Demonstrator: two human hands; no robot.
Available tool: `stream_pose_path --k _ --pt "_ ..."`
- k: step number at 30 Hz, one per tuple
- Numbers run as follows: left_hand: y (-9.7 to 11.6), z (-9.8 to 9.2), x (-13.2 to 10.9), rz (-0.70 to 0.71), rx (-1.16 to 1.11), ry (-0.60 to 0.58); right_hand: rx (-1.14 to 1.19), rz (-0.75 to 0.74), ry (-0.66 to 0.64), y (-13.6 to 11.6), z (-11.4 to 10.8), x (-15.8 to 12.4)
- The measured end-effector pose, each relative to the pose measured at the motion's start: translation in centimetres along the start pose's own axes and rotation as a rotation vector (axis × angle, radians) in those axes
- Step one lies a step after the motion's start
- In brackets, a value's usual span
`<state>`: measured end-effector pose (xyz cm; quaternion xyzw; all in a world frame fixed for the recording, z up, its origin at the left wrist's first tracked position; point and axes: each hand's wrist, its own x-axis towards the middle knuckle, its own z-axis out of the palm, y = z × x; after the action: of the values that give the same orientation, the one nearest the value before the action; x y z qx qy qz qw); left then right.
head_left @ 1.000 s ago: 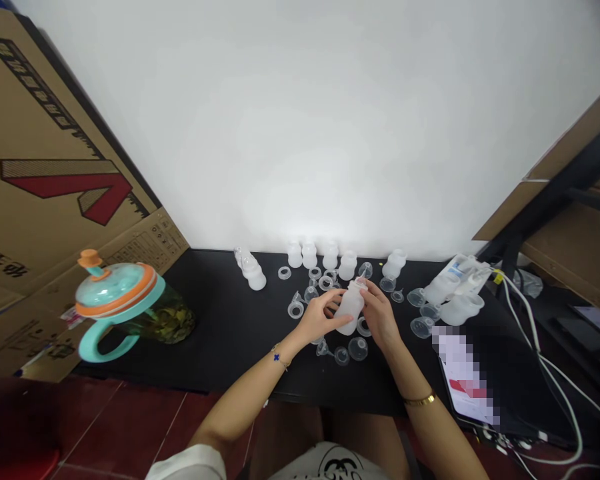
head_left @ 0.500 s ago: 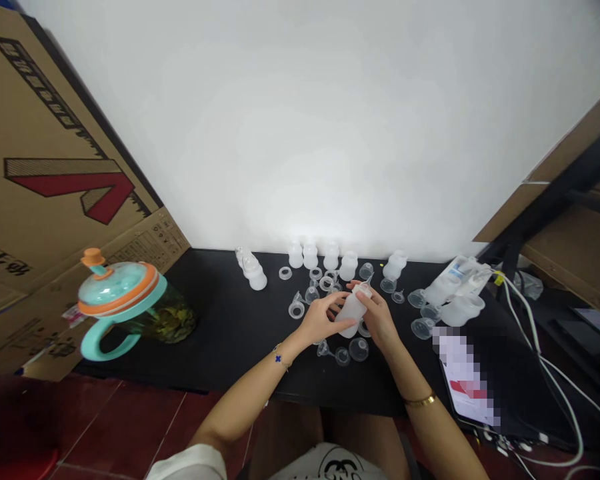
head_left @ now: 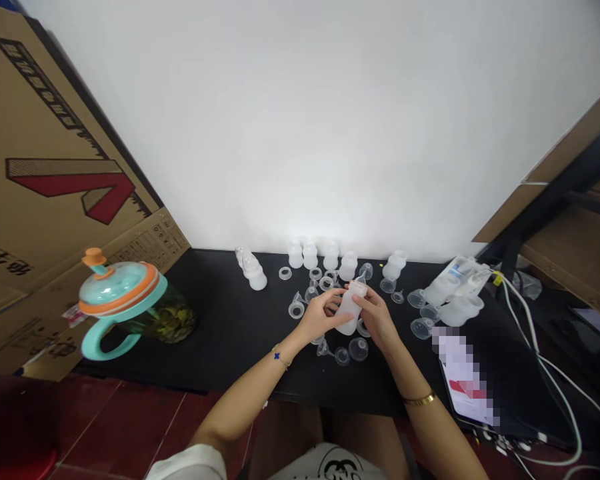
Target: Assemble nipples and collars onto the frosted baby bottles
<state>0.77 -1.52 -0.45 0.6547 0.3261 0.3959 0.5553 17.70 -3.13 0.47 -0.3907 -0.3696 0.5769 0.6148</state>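
Note:
A small translucent white bottle (head_left: 350, 308) is held over the black table (head_left: 230, 333), tilted with its neck up and to the right. My left hand (head_left: 319, 316) wraps its lower body from the left. My right hand (head_left: 377, 315) grips its neck and top from the right, fingers pinched there. Around the hands lie several clear rings, nipples and dome caps (head_left: 359, 348). A row of like bottles (head_left: 330, 257) stands at the back by the wall.
A teal and orange lidded jug (head_left: 125, 303) with leaves inside stands at the left. Cardboard boxes (head_left: 45, 180) lean behind it. More bottles and packets (head_left: 455, 293) lie at the right, beside a dark tablet (head_left: 495, 380) and white cables (head_left: 545, 360).
The bottle has turned slightly more upright between my hands and my right fingers have shifted at its neck. Nothing else on the table has moved.

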Motion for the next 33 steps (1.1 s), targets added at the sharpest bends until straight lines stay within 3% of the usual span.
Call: stream_pose_path --k 13,33 --pt "-0.1 0.0 -0.1 0.009 -0.006 0.019 0.017 -0.032 0.074 0.8 -0.3 0.5" --pt "-0.2 0.1 -0.1 0.012 0.018 0.026 0.058 -0.023 0.078 0.9 -0.5 0.5"
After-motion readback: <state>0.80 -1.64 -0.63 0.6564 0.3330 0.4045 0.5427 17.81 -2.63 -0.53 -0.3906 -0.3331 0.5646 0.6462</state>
